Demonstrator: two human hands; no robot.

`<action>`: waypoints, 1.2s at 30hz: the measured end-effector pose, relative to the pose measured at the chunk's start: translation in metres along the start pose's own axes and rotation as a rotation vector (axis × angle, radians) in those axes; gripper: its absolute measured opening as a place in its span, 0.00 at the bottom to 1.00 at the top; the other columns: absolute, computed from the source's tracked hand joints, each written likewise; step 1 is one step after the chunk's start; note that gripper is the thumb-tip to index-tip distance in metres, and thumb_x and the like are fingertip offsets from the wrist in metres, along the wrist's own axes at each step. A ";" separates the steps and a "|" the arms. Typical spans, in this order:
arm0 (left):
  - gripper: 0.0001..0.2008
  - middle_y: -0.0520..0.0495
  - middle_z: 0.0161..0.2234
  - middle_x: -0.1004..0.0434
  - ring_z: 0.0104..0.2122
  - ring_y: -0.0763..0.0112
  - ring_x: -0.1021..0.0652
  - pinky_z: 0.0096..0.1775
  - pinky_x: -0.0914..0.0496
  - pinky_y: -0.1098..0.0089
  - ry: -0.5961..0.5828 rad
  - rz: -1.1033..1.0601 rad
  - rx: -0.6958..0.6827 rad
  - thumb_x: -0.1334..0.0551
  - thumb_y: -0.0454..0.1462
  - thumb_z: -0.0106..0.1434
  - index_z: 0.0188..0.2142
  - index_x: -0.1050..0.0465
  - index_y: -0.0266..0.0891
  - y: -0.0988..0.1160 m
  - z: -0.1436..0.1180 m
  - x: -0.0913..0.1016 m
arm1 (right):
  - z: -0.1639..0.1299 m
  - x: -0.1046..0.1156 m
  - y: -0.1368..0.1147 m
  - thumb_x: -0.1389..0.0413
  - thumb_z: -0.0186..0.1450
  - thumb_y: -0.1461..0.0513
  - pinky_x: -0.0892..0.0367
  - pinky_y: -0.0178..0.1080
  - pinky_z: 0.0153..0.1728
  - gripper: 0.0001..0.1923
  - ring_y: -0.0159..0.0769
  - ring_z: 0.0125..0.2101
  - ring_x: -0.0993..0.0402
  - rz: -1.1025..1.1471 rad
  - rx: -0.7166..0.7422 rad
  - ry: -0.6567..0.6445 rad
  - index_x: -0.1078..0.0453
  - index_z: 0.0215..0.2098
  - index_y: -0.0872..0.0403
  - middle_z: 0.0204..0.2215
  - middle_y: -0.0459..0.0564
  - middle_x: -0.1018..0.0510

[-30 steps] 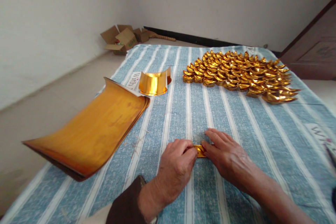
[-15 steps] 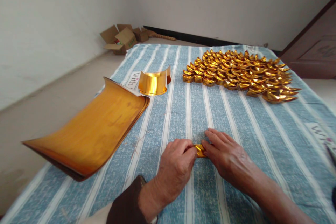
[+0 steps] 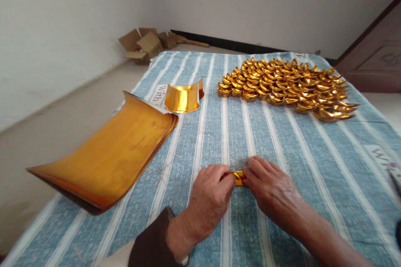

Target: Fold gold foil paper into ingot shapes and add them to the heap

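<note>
On the striped cloth [image 3: 202,133], a narrow folded gold foil strip [image 3: 239,178], lying flat between both hands, with only a short, shiny middle length in sight. At its left end, the left hand [image 3: 210,194], with fingers curled well in and thumb and forefinger closed on the foil; exact pinch partly hidden by the knuckles. At its right end, the right hand [image 3: 272,185], with fingers close together and only slightly bent, holding the foil down under thumb and fingertips; underside hidden.

Probably very light and thin, stiffer along the creases, slick enough to slide under dry fingertips, easy to crease or tear under a hard pinch. Best held near both ends, as here, with light fingertip pressure and a free middle.

Beyond the strip and somewhat to its left, a small upcurved gold foil stack [image 3: 182,99]. Left of the strip, well apart, a large stack of gold sheets [image 3: 109,154], curling at the corners. Beyond the strip to its right, packed rows of foil ingots [image 3: 282,85]. Far beyond it, leftward, an open cardboard box [image 3: 151,46].
</note>
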State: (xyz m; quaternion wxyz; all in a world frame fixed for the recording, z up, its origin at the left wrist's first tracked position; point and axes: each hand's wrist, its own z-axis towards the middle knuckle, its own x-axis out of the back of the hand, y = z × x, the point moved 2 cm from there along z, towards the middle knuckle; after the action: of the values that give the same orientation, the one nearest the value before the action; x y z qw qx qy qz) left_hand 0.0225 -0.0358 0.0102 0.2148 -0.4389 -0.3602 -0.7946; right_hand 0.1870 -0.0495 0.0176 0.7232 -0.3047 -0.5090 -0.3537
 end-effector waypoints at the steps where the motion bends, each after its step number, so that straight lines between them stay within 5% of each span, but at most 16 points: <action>1: 0.12 0.48 0.30 0.28 0.30 0.66 0.29 0.32 0.34 0.66 0.005 -0.001 0.001 0.46 0.35 0.71 0.30 0.29 0.37 0.000 0.000 0.000 | 0.001 0.001 -0.001 0.55 0.68 0.71 0.33 0.43 0.32 0.13 0.43 0.34 0.31 0.004 -0.008 0.000 0.29 0.34 0.58 0.33 0.55 0.27; 12: 0.12 0.48 0.30 0.28 0.30 0.68 0.29 0.32 0.34 0.66 0.014 0.017 -0.004 0.46 0.33 0.70 0.30 0.29 0.37 -0.001 0.000 -0.001 | 0.003 0.002 -0.007 0.52 0.69 0.69 0.39 0.42 0.30 0.12 0.40 0.29 0.36 0.014 0.014 0.024 0.31 0.30 0.54 0.27 0.49 0.31; 18: 0.12 0.48 0.30 0.28 0.30 0.67 0.30 0.32 0.33 0.65 0.002 0.025 -0.008 0.46 0.33 0.70 0.30 0.29 0.37 -0.002 -0.001 -0.003 | -0.006 -0.003 -0.012 0.53 0.70 0.68 0.36 0.43 0.32 0.11 0.41 0.32 0.34 -0.037 0.027 0.043 0.29 0.38 0.57 0.30 0.51 0.29; 24: 0.11 0.48 0.30 0.28 0.30 0.67 0.30 0.32 0.33 0.65 0.011 0.005 0.001 0.44 0.32 0.69 0.29 0.29 0.37 -0.002 -0.001 -0.004 | -0.014 -0.010 -0.024 0.56 0.71 0.68 0.32 0.47 0.43 0.15 0.50 0.46 0.33 -0.167 -0.015 0.109 0.28 0.44 0.64 0.43 0.62 0.26; 29: 0.05 0.47 0.33 0.26 0.34 0.65 0.27 0.35 0.31 0.64 -0.035 -0.094 0.033 0.40 0.33 0.66 0.34 0.27 0.37 -0.003 0.000 0.001 | -0.014 -0.014 -0.029 0.54 0.70 0.68 0.32 0.47 0.43 0.12 0.47 0.43 0.31 -0.136 -0.084 0.099 0.28 0.39 0.59 0.39 0.57 0.25; 36: 0.08 0.46 0.33 0.26 0.34 0.66 0.26 0.36 0.29 0.65 -0.032 -0.108 0.026 0.43 0.34 0.69 0.35 0.25 0.38 -0.006 0.002 0.003 | -0.013 -0.011 -0.032 0.53 0.70 0.68 0.33 0.49 0.45 0.10 0.46 0.43 0.31 -0.144 -0.155 0.108 0.29 0.41 0.57 0.40 0.57 0.25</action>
State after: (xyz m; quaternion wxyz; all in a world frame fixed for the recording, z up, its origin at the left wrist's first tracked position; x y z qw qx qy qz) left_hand 0.0181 -0.0308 0.0112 0.1715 -0.4285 -0.3971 -0.7933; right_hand 0.1645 -0.0758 0.0055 0.6963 -0.3030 -0.4610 -0.4591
